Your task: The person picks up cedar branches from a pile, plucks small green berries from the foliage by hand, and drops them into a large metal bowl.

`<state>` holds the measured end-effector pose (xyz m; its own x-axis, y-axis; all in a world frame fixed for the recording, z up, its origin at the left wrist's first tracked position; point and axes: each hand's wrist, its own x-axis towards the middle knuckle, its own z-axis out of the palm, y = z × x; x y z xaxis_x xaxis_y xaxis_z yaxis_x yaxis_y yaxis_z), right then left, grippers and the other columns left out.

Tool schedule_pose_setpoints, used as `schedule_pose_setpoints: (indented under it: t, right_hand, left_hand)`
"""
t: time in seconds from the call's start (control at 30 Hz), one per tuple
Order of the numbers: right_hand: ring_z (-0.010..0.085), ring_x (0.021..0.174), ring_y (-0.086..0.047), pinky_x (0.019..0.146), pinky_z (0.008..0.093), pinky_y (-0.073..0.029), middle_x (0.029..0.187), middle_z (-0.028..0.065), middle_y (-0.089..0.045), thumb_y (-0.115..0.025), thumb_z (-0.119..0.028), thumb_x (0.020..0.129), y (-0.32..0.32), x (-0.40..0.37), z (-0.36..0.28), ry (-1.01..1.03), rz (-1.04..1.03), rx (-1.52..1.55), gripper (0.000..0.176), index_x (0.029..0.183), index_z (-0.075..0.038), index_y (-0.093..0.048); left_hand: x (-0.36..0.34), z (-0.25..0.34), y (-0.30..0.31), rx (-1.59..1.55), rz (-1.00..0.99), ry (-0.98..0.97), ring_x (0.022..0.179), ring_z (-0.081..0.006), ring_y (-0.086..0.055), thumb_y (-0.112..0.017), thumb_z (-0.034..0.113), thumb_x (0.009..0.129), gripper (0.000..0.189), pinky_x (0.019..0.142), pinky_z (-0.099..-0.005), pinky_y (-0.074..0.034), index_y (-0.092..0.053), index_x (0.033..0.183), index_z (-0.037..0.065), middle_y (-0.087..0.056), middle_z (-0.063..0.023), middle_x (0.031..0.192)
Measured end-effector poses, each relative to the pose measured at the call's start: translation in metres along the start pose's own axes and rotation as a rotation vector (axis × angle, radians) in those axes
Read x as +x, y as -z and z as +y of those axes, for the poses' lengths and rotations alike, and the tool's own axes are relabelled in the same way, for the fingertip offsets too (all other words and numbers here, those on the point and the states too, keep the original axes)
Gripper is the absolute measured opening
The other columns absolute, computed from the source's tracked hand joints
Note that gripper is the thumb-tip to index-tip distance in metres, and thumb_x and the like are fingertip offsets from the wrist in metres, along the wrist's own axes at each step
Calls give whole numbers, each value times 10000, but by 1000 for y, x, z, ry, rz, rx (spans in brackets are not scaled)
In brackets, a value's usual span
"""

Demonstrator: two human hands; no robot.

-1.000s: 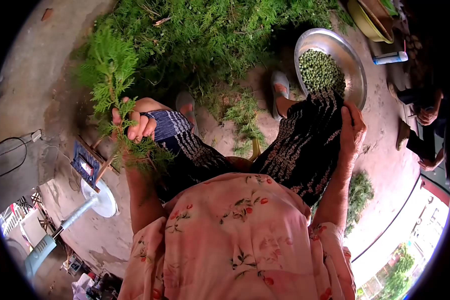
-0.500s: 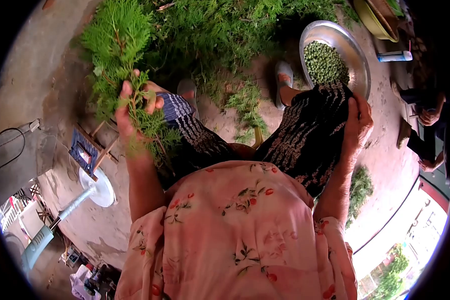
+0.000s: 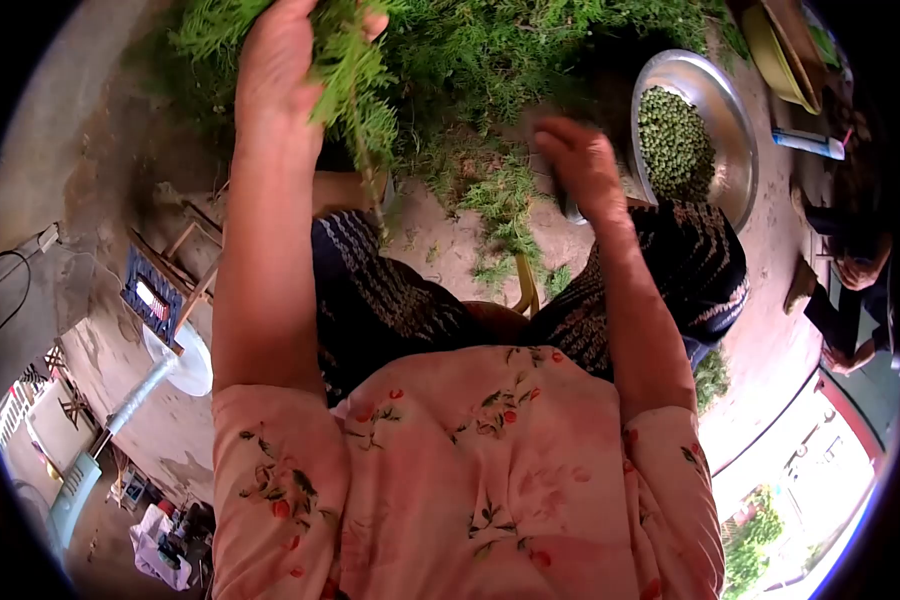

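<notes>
My left hand (image 3: 282, 65) is raised at the top left, closed on a leafy evergreen branch (image 3: 362, 105) with flat, scaly sprays. The branch's bare stem end hangs over my left knee, and its upper part runs into the greenery behind. My right hand (image 3: 582, 165) hovers in front of my right knee, a little blurred, its fingers stretched out to the left with nothing visible in them. To its right stands a wide metal basin (image 3: 740, 180) holding many small round green cones or seeds (image 3: 675, 140).
A large heap of cut evergreen branches (image 3: 500, 60) covers the ground ahead, with loose sprigs (image 3: 510, 205) between my feet. At the upper right are a yellow tub (image 3: 778, 62) and a blue-white tube (image 3: 808, 143). Another person's hand (image 3: 855, 272) shows at right. A pedestal fan (image 3: 80, 480) stands left.
My left hand has moved forward over the heap with the branch. My right hand has left my right knee and moved inward, toward the middle.
</notes>
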<state>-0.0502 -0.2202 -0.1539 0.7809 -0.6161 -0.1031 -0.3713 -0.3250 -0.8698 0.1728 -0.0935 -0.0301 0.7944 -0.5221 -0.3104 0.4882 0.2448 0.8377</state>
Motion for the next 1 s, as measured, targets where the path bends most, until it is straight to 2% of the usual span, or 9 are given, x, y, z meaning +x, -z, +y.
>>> schedule_pose_setpoints:
  t: [0.23, 0.3, 0.37, 0.5, 0.57, 0.77, 0.83, 0.87, 1.0]
  right_hand:
    - [273, 782, -612, 728, 340, -474, 846, 115, -649, -571, -139, 761, -118, -18, 151, -341, -719, -165, 162, 887, -87, -658]
    - [277, 860, -605, 769, 331, -476, 919, 124, -645, -582, -138, 759, -144, -39, 178, -412, -663, -45, 179, 918, -98, -657]
    - [286, 911, -594, 812, 335, -469, 980, 140, -630, -588, -128, 763, -162, -48, 188, -565, -773, -68, 245, 1002, -95, -627]
    - [294, 996, -561, 867, 360, -442, 1084, 163, -586, -601, -166, 761, -195, -62, 205, -634, -779, -11, 382, 1139, -135, -556]
    - [280, 861, -602, 745, 408, -477, 916, 199, -611, -587, -141, 771, -216, -71, 218, -432, -668, -167, 426, 1192, -129, -519]
    - [325, 782, -607, 710, 398, -485, 813, 188, -624, -657, -183, 683, -240, -71, 237, -468, -636, -305, 182, 829, -74, -660]
    - [323, 723, -610, 665, 405, -482, 744, 161, -628, -679, -210, 664, -226, -67, 219, -416, -462, -224, 179, 767, -65, -652]
    - [317, 733, -610, 660, 402, -479, 735, 157, -622, -684, -240, 663, -217, -58, 202, -533, -429, -209, 224, 751, -40, -636]
    - [254, 675, -608, 599, 371, -476, 707, 127, -606, -650, -220, 707, -183, -31, 178, -132, -451, -484, 224, 785, -17, -597]
  left_hand:
    - [32, -7, 16, 73, 273, 82, 430, -132, -523, -579, 224, 841, 157, 378, -241, -442, -595, 835, 67, -588, -34, 632]
    - [40, -1, 28, -29, 222, 97, 415, -139, -524, -613, 206, 818, 160, 382, -246, -458, -600, 825, 47, -596, -47, 624]
    - [40, -4, 40, 285, 121, -166, 527, -102, -513, -483, 177, 904, 256, 580, -270, -511, -511, 1060, -24, -550, -39, 754]
    - [52, 17, 58, 253, 171, -90, 511, -119, -526, -496, 233, 904, 245, 557, -261, -473, -536, 945, -5, -550, -42, 686]
    - [59, 28, 80, -73, 85, 95, 512, -144, -527, -465, 223, 919, 222, 577, -313, -466, -520, 922, 8, -550, -55, 749]
    - [58, 30, 80, -78, -40, 51, 536, -162, -540, -426, 213, 931, 254, 658, -355, -475, -487, 1054, -1, -550, -78, 846]
    - [48, 14, 38, 393, 416, -287, 566, -171, -569, -429, 179, 923, 265, 649, -315, -507, -504, 1095, -8, -580, -77, 869]
    - [54, 17, 49, 451, 381, -230, 570, -171, -586, -477, 193, 896, 299, 566, -256, -519, -537, 1111, -6, -614, -87, 878]
    - [33, 21, 8, 156, 314, -31, 696, -159, -584, -616, 204, 798, 324, 641, -268, -503, -569, 1063, 24, -621, -75, 835]
